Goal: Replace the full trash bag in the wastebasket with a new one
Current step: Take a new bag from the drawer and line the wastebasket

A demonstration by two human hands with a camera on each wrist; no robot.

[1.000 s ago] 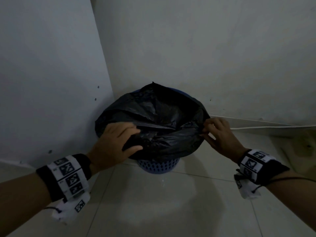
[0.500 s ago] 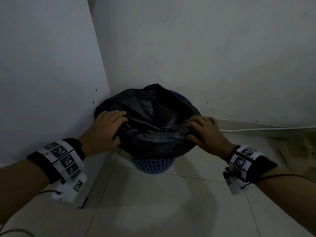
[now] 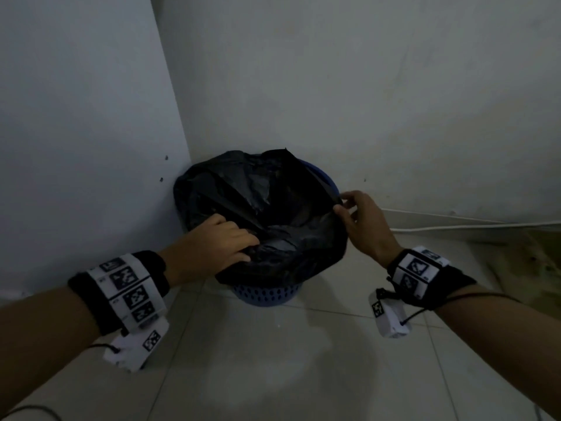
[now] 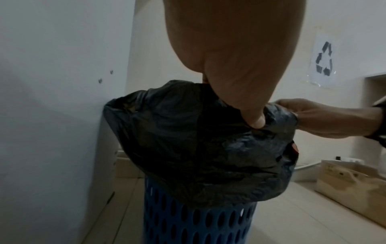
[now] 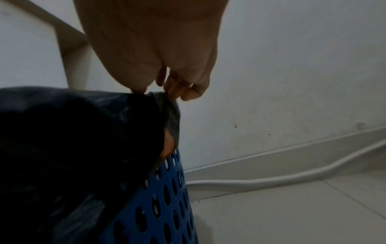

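A blue perforated wastebasket (image 3: 267,294) (image 4: 198,222) (image 5: 163,198) stands in the room corner, lined with a black trash bag (image 3: 273,208) (image 4: 188,148) (image 5: 62,140) folded over its rim. My left hand (image 3: 218,247) (image 4: 256,122) grips the bag's near left edge, thumb pressed into the plastic. At the right rim, my right hand (image 3: 349,208) (image 5: 167,92) pinches the bag's edge between thumb and fingertips. The bag's mouth gapes open between the two hands; I cannot make out what is inside.
Two white walls (image 3: 334,86) meet right behind the basket. A white cable (image 3: 455,227) (image 5: 271,180) runs along the floor by the right wall. A beige bag (image 4: 344,186) lies on the tiles to the right. A recycling sign (image 4: 323,61) hangs on the wall.
My right hand moved outward to the basket's right rim, drawing the bag's edge with it, so the mouth spread wider. My left hand shifted along the near edge toward the middle.
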